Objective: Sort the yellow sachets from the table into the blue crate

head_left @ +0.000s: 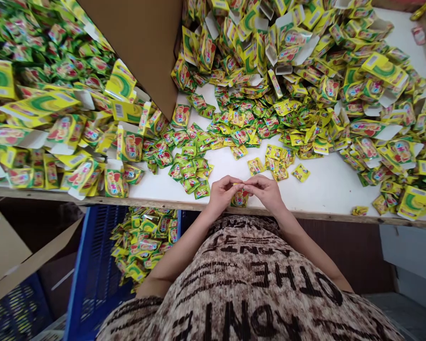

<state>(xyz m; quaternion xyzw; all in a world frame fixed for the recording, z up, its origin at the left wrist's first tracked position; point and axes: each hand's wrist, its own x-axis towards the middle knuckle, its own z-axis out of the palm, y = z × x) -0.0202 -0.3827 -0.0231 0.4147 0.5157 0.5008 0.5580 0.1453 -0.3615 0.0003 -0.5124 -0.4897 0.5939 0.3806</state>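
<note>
Near the table's front edge, my left hand (222, 193) and my right hand (266, 190) meet over a small yellow-green box (239, 198). Fingers of both hands pinch its top end, which they partly hide. The box stands or leans close to my body; its printed front shows below the fingertips. Just left of my left hand lies a cluster of small green sachets (191, 173). Beyond my right hand sit small yellow sachets (279, 158), with one single yellow sachet (301, 173) apart to the right.
Heaps of yellow boxes (372, 94) cover the table's back and right. More boxes (64, 132) and green packets (57, 47) pile up at left, beside a brown cardboard panel (142, 42). Below the edge, a blue crate (92, 265) stands by several filled boxes (145, 241).
</note>
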